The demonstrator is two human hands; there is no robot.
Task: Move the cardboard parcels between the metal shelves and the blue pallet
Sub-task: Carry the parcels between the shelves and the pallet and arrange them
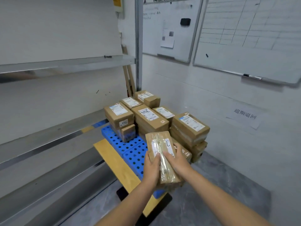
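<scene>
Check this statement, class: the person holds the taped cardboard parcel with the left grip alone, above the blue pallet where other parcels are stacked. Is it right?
Wrong on one count. The head view shows both holding the taped cardboard parcel: left grip on one side, right grip on the other. It is above the blue pallet, where other parcels are stacked.

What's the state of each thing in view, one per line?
Tape-wrapped brown cardboard parcel: held in both hands, tilted.
Left hand: gripping parcel's left side.
Right hand: gripping parcel's right side.
Blue perforated plastic pallet: partly loaded, near-left part bare.
Stacked cardboard parcels: resting on pallet.
</scene>
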